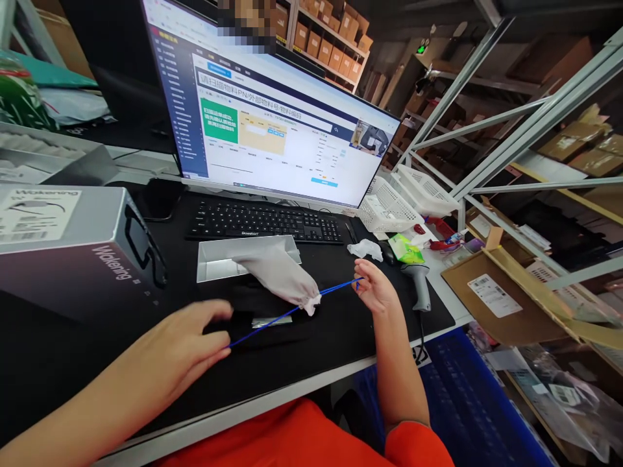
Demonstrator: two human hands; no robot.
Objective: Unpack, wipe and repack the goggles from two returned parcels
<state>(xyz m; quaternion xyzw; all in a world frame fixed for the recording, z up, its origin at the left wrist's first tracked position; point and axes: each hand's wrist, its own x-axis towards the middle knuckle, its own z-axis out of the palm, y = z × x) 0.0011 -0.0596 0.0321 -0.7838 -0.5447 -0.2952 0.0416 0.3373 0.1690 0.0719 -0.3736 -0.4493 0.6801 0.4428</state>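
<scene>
A light grey drawstring pouch (277,272) lies with its gathered mouth toward me, and a blue drawstring (265,329) stretches taut from the mouth to both sides. My left hand (192,340) has the cord's left end at its lower fingers, while thumb and upper finger stand apart. On the other side my right hand (370,287) pinches the cord's right end. Behind the pouch sits an open white box tray (219,263), partly covered by it. A small clear packet (267,322) lies on the black mat (311,353) under the cord.
A large Wakening box (63,259) stands at left. Behind are a keyboard (263,220) and a monitor (272,110). To the right lie crumpled white plastic (365,250), a barcode scanner (417,285) and white baskets (389,204). An open carton (496,292) stands beyond the desk edge.
</scene>
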